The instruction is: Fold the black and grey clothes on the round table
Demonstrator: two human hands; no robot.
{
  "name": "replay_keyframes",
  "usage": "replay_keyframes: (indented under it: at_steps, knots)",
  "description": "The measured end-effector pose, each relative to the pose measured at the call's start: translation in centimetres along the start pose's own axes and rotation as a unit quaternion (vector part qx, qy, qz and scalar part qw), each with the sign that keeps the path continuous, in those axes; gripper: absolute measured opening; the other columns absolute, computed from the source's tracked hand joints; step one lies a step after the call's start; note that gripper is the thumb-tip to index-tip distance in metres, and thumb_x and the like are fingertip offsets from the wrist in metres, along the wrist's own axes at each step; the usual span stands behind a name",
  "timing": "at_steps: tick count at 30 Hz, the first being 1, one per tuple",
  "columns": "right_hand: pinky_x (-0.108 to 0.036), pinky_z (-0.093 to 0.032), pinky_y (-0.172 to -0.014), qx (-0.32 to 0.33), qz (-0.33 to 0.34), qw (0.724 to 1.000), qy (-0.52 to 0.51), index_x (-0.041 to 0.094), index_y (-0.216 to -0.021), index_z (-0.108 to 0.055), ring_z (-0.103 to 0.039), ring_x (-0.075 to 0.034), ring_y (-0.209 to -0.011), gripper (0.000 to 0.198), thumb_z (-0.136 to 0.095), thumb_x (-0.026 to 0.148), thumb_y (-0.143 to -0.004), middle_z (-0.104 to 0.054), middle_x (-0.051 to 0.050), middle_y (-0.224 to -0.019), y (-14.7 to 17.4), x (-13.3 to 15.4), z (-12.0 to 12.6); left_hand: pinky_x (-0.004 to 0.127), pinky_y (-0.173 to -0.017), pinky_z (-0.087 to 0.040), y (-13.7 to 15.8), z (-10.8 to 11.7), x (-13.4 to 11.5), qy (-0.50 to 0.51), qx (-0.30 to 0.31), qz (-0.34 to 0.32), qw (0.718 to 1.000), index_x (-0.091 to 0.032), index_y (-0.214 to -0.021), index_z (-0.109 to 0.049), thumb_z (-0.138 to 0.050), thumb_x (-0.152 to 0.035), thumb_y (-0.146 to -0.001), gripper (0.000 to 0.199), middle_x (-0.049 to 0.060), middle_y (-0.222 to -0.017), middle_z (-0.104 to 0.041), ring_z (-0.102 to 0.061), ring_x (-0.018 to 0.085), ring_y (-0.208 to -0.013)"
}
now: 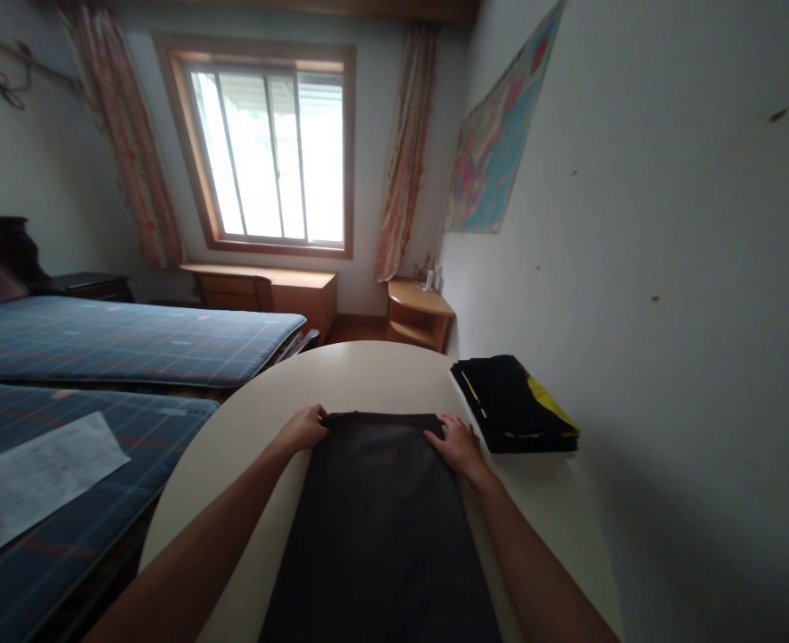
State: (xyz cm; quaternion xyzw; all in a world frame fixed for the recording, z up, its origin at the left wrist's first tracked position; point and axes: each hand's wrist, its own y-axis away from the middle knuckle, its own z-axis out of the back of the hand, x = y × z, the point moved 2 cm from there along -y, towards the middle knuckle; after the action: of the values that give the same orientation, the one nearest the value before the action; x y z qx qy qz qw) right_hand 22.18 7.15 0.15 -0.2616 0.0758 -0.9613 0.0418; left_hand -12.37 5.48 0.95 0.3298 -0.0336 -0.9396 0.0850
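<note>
A long, dark grey garment (385, 527) lies flat on the round cream table (234, 438), its near end running out of the bottom of the view. Its far edge is straight, and whether it is a pair of trousers I cannot tell. At the far left corner, my left hand (304, 429) pinches the cloth between thumb and fingers. My right hand (460, 444) grips the far right corner, thumb on top of the fabric. Just beyond that hand, to the right, rests a stack of folded black clothes (508, 402) with a yellow patch.
A white wall (676, 384) borders the table on the right, with a map (502, 134) on it. Two plaid mattresses (133, 335) lie to the left, a paper sheet (39, 478) on the nearer one. Past the table stand a corner shelf (418, 308) and a desk (301, 281).
</note>
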Motion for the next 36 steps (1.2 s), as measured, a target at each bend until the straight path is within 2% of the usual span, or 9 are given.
replay_keyframes:
  at_steps: [3,5,9,12,14,17,21,28,36]
  knots:
    - [-0.041,-0.043,-0.101,0.077,-0.013,0.990,-0.115,0.017,-0.106,-0.069,-0.056,-0.031,-0.121,0.042,-0.075,0.039,-0.071,-0.068,-0.011,-0.119,-1.4,-0.5,0.7,0.026,-0.057,-0.050,-0.5,0.3,-0.4,0.052,0.041,0.030,0.997,-0.018,-0.092,-0.061,-0.067,-0.011,-0.066,0.027,0.002,-0.072,-0.068,-0.071,0.022,-0.068]
    - [-0.038,-0.050,-0.091,0.130,-0.029,0.975,-0.179,0.017,-0.097,-0.070,-0.064,-0.029,-0.104,0.039,-0.080,0.033,-0.064,-0.073,-0.008,-0.098,-2.4,-0.6,1.2,0.027,-0.052,-0.051,-0.6,0.6,-0.7,0.090,0.066,0.056,0.992,-0.018,-0.096,-0.059,-0.067,-0.013,-0.067,0.030,0.000,-0.067,-0.066,-0.070,0.022,-0.059]
    - [-0.032,-0.054,-0.070,0.173,-0.057,0.960,-0.214,0.015,-0.084,-0.068,-0.067,-0.021,-0.069,0.039,-0.087,0.022,-0.051,-0.067,0.000,-0.063,-4.4,-0.2,2.1,0.030,-0.050,-0.056,-0.2,1.5,-1.6,0.167,0.111,0.086,0.976,-0.017,-0.102,-0.056,-0.068,-0.016,-0.071,0.033,0.001,-0.072,-0.067,-0.071,0.024,-0.057]
    - [-0.031,-0.054,-0.057,0.197,-0.077,0.946,-0.244,0.017,-0.078,-0.065,-0.063,-0.018,-0.056,0.034,-0.088,0.026,-0.054,-0.060,0.001,-0.053,-5.1,0.7,2.8,0.030,-0.052,-0.059,0.0,2.5,-2.4,0.223,0.126,0.086,0.963,-0.015,-0.105,-0.054,-0.069,-0.016,-0.075,0.034,0.005,-0.079,-0.068,-0.073,0.024,-0.059]
    - [-0.030,-0.054,-0.053,0.196,-0.083,0.939,-0.271,0.018,-0.084,-0.063,-0.064,-0.018,-0.055,0.034,-0.085,0.033,-0.062,-0.063,-0.001,-0.061,-5.1,1.7,3.6,0.028,-0.054,-0.059,0.0,3.2,-3.0,0.263,0.116,0.075,0.955,-0.015,-0.110,-0.051,-0.068,-0.017,-0.079,0.035,0.007,-0.086,-0.068,-0.073,0.022,-0.061]
    - [-0.029,-0.057,-0.056,0.178,-0.072,0.929,-0.315,0.020,-0.103,-0.055,-0.070,-0.019,-0.065,0.040,-0.076,0.041,-0.075,-0.069,-0.007,-0.091,-4.3,3.1,5.3,0.023,-0.060,-0.060,0.2,4.2,-3.9,0.325,0.091,0.046,0.940,-0.017,-0.115,-0.049,-0.064,-0.020,-0.086,0.033,0.008,-0.100,-0.067,-0.073,0.016,-0.067]
    - [-0.032,-0.059,-0.064,0.211,-0.050,0.901,-0.375,0.024,-0.110,-0.044,-0.073,-0.021,-0.079,0.044,-0.071,0.044,-0.081,-0.061,-0.010,-0.122,-2.6,4.3,7.8,0.026,-0.071,-0.062,1.3,5.4,-4.7,0.382,0.098,0.019,0.919,-0.013,-0.113,-0.055,-0.062,-0.023,-0.090,0.025,0.014,-0.115,-0.066,-0.074,0.018,-0.080]
    - [-0.031,-0.052,-0.076,0.257,0.013,0.878,-0.404,0.027,-0.107,-0.042,-0.065,-0.024,-0.111,0.047,-0.072,0.050,-0.079,-0.061,-0.004,-0.122,0.2,4.0,10.5,0.046,-0.082,-0.059,4.7,7.1,-4.1,0.482,0.213,-0.003,0.850,-0.023,-0.121,-0.054,-0.078,-0.035,-0.078,0.051,0.012,-0.130,-0.060,-0.070,0.031,-0.101]
    - [-0.040,-0.052,-0.085,0.285,0.006,0.856,-0.431,0.028,-0.105,-0.044,-0.062,-0.026,-0.116,0.054,-0.078,0.052,-0.072,-0.063,-0.004,-0.118,3.5,3.2,11.4,0.048,-0.088,-0.054,8.1,7.4,-3.0,0.469,0.261,-0.046,0.842,-0.029,-0.126,-0.051,-0.080,-0.048,-0.073,0.063,0.011,-0.133,-0.059,-0.065,0.034,-0.111]
